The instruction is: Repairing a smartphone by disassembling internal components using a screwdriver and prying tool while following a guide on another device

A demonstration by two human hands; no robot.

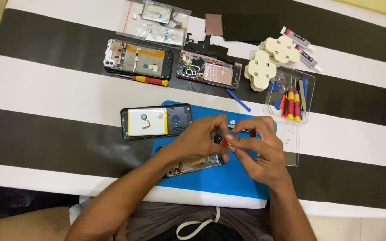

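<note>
**Phone teardown on striped worktop, both hands pinching a small red part**

Left to right. Far left of the black-and-white striped worktop: an opened phone frame with orange flex showing, and a red-and-yellow screwdriver lying just below it. Above that, a clear bag with parts inside. Nearer the person, a phone back housing with a pale yellow panel sits half on the blue mat.

Centre: a second opened phone with a pinkish board, black shield pieces above it, and a loose blue pry stick beside it. On the mat, under the hands, lies a stripped phone body, partly hidden by the left forearm.

The left hand is curled, fingertips closed on a small red-tipped piece, probably a screwdriver cap or bit; too small to tell. The right hand is pinched on the same piece from the other side. The piece is held just above the mat, over the stripped body.

Right: cream plastic clamps in a pile, two glue tubes, a clear tool tray with drivers and picks, and an empty-looking clear lid touching the mat's edge.

Progress, my judgement: disassembly well along, with backs off three phones and boards exposed. Reassembly looks not started, glue and clamps untouched.
</note>
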